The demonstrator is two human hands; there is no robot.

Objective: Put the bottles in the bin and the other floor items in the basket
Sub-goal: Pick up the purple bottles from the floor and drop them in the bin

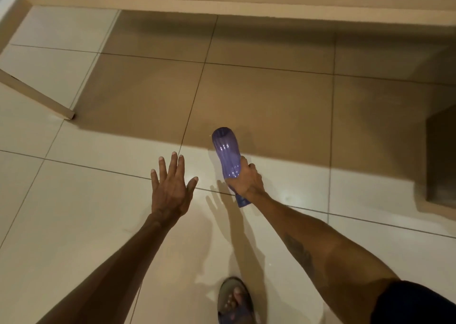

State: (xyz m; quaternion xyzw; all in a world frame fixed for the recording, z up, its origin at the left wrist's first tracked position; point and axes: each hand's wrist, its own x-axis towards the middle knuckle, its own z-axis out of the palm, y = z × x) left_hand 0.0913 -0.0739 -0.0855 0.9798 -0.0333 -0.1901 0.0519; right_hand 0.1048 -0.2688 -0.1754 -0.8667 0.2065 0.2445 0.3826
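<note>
Our right hand [248, 179] is wrapped tight around the lower half of a translucent purple bottle [227, 154], held above the pale tiled floor [74, 212] with its base tilted up and away from us (the cap end pokes out below the fist). Our left hand [170, 188] hangs just to the left of it, palm down, fingers spread, holding nothing. A sandalled foot [234, 301] shows near us; a wooden table leg [37, 95] stands far left
</note>
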